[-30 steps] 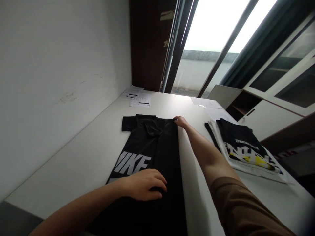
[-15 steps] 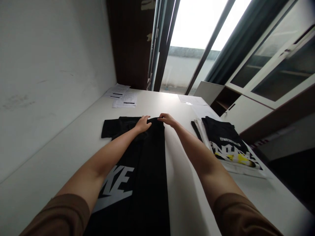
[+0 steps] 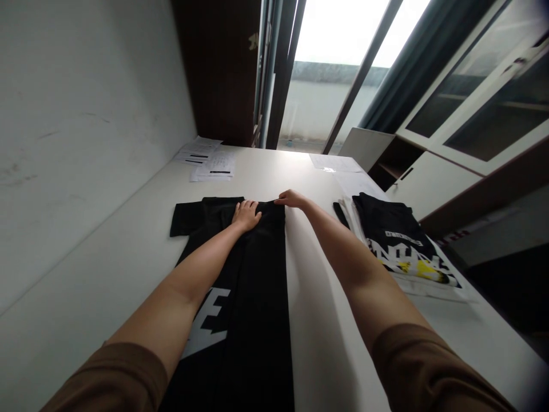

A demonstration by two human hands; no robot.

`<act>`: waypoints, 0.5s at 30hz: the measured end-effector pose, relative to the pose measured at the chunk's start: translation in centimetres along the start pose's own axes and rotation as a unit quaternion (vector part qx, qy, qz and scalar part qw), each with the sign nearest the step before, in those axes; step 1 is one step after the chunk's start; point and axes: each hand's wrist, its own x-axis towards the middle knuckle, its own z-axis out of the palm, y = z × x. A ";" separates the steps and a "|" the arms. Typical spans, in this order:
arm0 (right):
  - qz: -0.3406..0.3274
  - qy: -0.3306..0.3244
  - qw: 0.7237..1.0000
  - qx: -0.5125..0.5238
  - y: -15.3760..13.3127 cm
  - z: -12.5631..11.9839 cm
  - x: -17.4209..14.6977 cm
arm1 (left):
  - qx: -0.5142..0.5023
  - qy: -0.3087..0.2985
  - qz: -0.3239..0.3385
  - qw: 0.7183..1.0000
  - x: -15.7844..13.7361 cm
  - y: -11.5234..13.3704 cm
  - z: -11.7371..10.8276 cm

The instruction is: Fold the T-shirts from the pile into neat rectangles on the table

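A black T-shirt with pale grey lettering lies on the white table, its right side folded over in a long straight strip. One sleeve sticks out at the far left. My left hand rests flat on the far part of the shirt, fingers spread. At the far right corner of the folded strip, my right hand pinches the black cloth between thumb and fingers. My left forearm covers part of the print.
To the right sits a stack of folded shirts, a black one with white and yellow print on top. Papers lie at the far left, and a clear sheet at the far right. A wall borders the table's left side.
My left hand has flattened onto the cloth and shifted slightly left. My right hand still grips the corner, which now lies flatter. The camera view has tilted a little.
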 end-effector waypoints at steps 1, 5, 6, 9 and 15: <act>-0.005 0.007 0.999 0.031 0.0 0.1 0.1 | -0.004 0.005 0.002 1.000 -0.1 0.1 -0.1; 0.001 0.021 0.998 0.057 0.0 0.4 0.6 | -0.011 0.025 0.043 0.999 -0.4 0.3 -0.5; 0.005 0.020 0.999 0.038 0.0 0.6 0.7 | -0.011 0.022 0.056 0.998 -0.5 0.3 -0.6; 0.015 0.022 0.997 -0.073 -0.3 1.0 0.9 | -0.007 0.009 0.072 0.997 -0.5 0.3 -0.7; -0.058 0.082 0.955 -0.279 -0.9 1.3 0.3 | 0.001 0.009 0.065 0.998 -0.5 0.5 -0.4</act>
